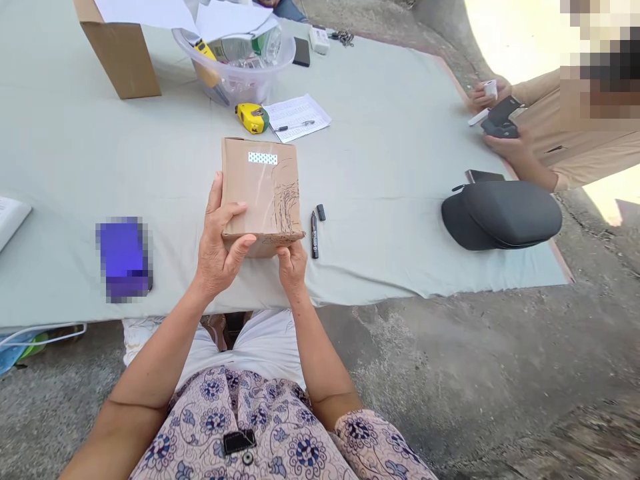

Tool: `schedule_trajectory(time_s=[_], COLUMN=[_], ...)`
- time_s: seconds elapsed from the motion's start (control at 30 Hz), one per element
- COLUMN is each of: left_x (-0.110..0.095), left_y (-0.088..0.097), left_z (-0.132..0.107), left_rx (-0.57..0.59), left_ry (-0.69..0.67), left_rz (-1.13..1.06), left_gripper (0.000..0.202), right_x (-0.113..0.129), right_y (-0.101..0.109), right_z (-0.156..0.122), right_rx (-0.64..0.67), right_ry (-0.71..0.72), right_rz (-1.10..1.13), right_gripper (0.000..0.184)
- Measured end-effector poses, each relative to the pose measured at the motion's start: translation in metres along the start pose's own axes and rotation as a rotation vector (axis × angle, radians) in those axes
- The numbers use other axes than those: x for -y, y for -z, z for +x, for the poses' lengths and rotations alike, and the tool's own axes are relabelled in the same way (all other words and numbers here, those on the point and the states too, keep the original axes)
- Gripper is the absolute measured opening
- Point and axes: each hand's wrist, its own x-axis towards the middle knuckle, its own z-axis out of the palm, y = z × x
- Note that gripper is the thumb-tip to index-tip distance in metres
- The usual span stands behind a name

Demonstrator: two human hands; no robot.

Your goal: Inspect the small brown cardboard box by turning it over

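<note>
I hold a small brown cardboard box (261, 190) over the near edge of a pale green cloth (380, 167). The box has clear tape, a white label strip and black scribble on its right side. My left hand (219, 243) grips its near left corner, thumb on top. My right hand (292, 265) pinches the near edge from below, fingers curled. A black marker (315, 235) and its cap (321, 213) lie on the cloth just right of the box.
A yellow tape measure (253, 117), a printed sheet with a pen (297, 117), a clear plastic bowl of items (235, 57) and a larger cardboard box (120, 50) lie beyond. A black case (503, 215) sits right. Another person's hands (500, 113) hold a device at far right.
</note>
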Motion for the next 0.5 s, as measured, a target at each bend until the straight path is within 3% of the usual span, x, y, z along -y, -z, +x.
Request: schedule_trajectory(time_s=[0.2,0.5], left_x=[0.020,0.024], left_y=[-0.002,0.008], left_z=[-0.003,-0.005], left_rx=[-0.021,-0.015], left_ry=[-0.108,-0.074], left_rz=[-0.119,-0.037], left_gripper=[0.048,0.052], right_x=[-0.022,-0.022], right_y=[0.004,-0.002], right_z=[-0.027,-0.029], right_rx=[0.165,0.136], right_ry=[-0.118,-0.048], right_rz=[-0.092,-0.348], right_gripper=[0.048,0.051])
